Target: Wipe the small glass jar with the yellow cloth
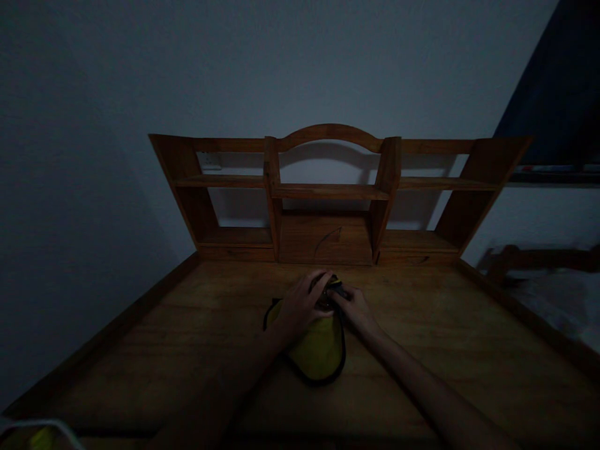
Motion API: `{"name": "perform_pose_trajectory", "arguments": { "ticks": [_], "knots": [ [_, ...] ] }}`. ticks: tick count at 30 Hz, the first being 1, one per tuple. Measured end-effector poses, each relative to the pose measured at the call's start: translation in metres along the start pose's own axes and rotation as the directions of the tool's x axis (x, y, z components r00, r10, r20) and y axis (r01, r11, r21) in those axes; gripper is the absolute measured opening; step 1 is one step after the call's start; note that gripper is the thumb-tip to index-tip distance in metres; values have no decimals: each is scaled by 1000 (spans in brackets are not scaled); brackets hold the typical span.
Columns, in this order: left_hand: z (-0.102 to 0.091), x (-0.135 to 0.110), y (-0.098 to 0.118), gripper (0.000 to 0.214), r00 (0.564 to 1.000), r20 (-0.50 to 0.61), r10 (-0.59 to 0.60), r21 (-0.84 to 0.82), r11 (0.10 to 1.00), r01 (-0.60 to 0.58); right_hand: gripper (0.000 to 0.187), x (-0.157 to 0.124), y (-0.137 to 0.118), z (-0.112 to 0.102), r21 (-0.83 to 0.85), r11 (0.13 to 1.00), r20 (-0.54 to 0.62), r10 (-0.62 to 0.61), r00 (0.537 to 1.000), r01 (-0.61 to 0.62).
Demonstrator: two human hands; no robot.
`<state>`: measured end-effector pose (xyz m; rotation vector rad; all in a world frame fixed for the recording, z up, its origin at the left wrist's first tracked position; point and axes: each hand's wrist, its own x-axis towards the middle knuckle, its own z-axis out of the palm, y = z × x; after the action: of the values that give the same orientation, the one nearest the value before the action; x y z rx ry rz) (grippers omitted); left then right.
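Note:
A yellow piece with a black rim (321, 353), rounded at its near end, lies flat on the wooden desk. Over its far end, my left hand (307, 297) curls around a small, dark, shiny object (324, 301) whose kind I cannot make out in the dim light. My right hand (354, 306) comes in from the right, with thumb and fingers pinching a small dark piece with a yellow stripe (336, 286) against that object. My left forearm and fingers hide part of the yellow piece.
Behind my hands, a wooden shelf unit (328, 190) stands at the back of the desk (210, 325), against the wall. Raised wooden edges (529, 325) run along the desk's sides. A wall socket (210, 161) shows through the left shelf. A white cord (44, 423) is at bottom left.

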<state>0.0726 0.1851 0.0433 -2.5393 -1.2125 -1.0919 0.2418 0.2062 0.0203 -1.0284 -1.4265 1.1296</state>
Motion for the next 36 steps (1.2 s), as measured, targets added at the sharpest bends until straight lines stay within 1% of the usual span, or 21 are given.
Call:
{"name": "perform_pose_trajectory", "arguments": {
  "ticks": [8,13,22,27,36],
  "knots": [
    [-2,1,1,85,1000,-2,10,-5,1000,-10,33,0,-5,-1,-11,1000,39,7,999,-6],
    [-2,1,0,82,1000,2,25,-26,999,-25,34,0,-3,-2,-17,1000,24,7,1000,-7],
    [-1,0,-1,86,999,44,11,-30,999,-10,34,0,-3,-2,-32,999,38,-15,999,17],
    [-3,1,0,84,999,43,23,-44,999,-21,35,0,0,-2,-36,999,34,-18,999,20],
    [-1,1,-1,88,999,39,14,-43,999,-13,31,-2,-7,-2,-64,997,35,-31,999,33]
  ]
}}
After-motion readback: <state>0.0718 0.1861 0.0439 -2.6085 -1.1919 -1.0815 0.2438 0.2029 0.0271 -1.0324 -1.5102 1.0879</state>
